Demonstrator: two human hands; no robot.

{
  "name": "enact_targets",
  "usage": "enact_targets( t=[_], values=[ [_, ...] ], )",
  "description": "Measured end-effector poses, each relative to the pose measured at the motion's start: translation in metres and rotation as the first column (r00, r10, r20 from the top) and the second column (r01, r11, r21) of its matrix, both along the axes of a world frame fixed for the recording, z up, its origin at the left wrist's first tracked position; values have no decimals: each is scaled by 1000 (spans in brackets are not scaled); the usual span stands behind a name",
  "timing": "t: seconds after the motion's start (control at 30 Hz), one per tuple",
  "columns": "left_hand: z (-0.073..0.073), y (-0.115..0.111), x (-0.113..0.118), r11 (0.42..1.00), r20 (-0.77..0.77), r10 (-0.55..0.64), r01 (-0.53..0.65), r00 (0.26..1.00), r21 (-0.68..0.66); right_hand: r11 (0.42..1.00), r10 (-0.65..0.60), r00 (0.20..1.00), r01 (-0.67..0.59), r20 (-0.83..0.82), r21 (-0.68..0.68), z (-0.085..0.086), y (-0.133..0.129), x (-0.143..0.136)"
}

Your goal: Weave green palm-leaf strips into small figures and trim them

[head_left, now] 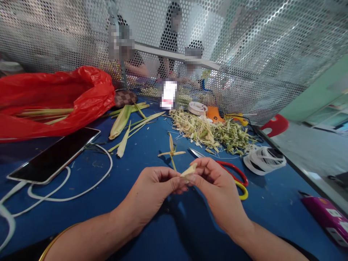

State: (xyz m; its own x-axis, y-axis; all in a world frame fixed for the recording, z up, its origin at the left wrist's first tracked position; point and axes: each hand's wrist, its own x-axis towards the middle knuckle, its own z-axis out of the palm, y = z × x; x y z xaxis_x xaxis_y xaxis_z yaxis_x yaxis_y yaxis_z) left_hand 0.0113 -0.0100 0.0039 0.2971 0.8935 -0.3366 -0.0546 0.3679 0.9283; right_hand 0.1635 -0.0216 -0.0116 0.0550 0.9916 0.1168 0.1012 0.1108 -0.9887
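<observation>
A small pale piece of leaf (pixel 188 171), husk-like and folded or curled, is pinched between both hands above the blue table. My left hand (pixel 163 183) grips its lower left end with thumb and fingers. From the other side, my right hand (pixel 214 181) holds it near the tip, fingers curled. Just beyond lies a cross-shaped piece made of narrow leaves (pixel 172 152), with a thin green stem reaching toward my left hand. Scissors with red and yellow handles (pixel 240 174) rest partly behind my right hand, blades pointing left.
Whole leaves and stems (pixel 121 121) lie at the back left beside a red plastic bag (pixel 92 87). A phone (pixel 57 156) with a white cable is at left. Leaf scraps (pixel 206 132), white ribbon (pixel 265 160) and a purple box (pixel 324 215) are at right. A perforated metal screen (pixel 239 72) stands behind.
</observation>
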Motion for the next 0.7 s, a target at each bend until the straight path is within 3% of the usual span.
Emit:
enact_targets(
  t=[0.17, 0.3, 0.43, 0.53, 0.7],
  values=[
    [-1, -1, 1, 1000, -27, -10, 11, 1000, 17, 1000, -19, 1000, 19, 7, -14, -3, 0, -1],
    [-1, 0, -1, 1000, -42, 5, -4, 999, 15, 989, -43, 986, 18, 162, 148, -4, -1, 1],
    [-2, 1, -4, 1000, 45, 5, -4, 999, -23, 900, -33, 911, -152, 412, 408, -1, -2, 6],
    [-4, 2, -6, 999, 77, 3, 0, 997, -34, 824, -48, 852, -261, 521, 502, 1, -3, 8],
    [-3, 2, -7, 999, 87, 1, 4, 996, -53, 781, -124, 834, -252, 537, 571, 1, -2, 9]
  ],
)
